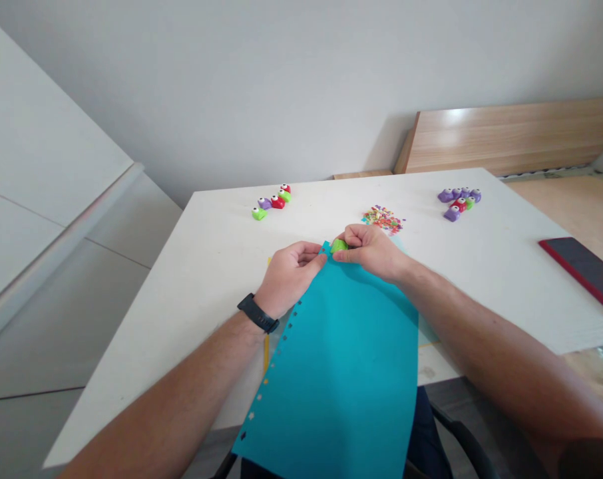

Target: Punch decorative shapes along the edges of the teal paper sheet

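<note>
A large blue sheet (351, 346) of paper or foam slopes from the tabletop toward my lap. Small star-shaped holes run along its left edge. My left hand (294, 269) pinches the sheet near its far left corner, thumb on top. A green craft punch (339, 246) sits at the far edge, close to that corner, gripped between the thumb and fingers of my right hand (369, 249). My right fingers partly cover the punch, so I cannot tell whether it is pressed down. A dark watch band (258, 313) circles my left wrist.
A heap of colourful paper bits (383, 219) lies just beyond my right hand. Several punches with eye-like buttons stand in groups at the back left (277, 201) and back right (460, 205) of the white table (196, 266). A red-edged tablet (584, 269) rests at the right.
</note>
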Available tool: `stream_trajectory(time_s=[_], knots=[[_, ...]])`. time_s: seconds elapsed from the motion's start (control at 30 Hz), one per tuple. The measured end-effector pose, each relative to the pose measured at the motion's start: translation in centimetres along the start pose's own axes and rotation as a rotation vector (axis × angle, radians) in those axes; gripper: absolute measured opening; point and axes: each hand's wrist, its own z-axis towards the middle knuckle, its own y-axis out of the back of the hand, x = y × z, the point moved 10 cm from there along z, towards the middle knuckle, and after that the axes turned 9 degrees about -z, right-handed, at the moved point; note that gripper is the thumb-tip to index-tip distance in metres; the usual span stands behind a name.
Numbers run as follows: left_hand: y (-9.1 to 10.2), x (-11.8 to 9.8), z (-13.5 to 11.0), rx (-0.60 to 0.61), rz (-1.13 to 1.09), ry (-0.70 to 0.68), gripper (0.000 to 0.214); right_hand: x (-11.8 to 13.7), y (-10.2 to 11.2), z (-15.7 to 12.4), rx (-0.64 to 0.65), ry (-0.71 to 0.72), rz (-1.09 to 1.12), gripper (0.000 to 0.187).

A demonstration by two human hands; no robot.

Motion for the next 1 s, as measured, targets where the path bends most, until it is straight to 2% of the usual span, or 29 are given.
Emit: stream_trajectory(time_s=[0.27, 0.4, 0.6, 0.87, 1.0], knots=[[-1.2, -0.2, -0.3, 0.08, -0.041, 0.0, 0.047, 0.1, 0.0, 0.0, -0.028, 0.007, -0.004, 0.052], [-1.7, -0.8, -0.5, 0.127, 0.063, -0.05, 0.047, 0.2, -0.2, -0.1, -0.034, 0.008, -0.004, 0.042], [-1.8, -1.6, -0.6, 0.131, 0.231, -0.088, 0.048, 0.4, -0.8, -0.2, -0.009, 0.023, 0.02, 0.038], [-1.9, -1.4, -0.5, 0.164, 0.208, -0.074, 0.046, 0.5, -1.1, -0.3, 0.013, 0.039, 0.05, 0.04], [-1.7, -1.6, -0.5, 0.13, 0.19, -0.082, 0.045, 0.4, -1.3, -0.2, 0.024, 0.052, 0.068, 0.04]])
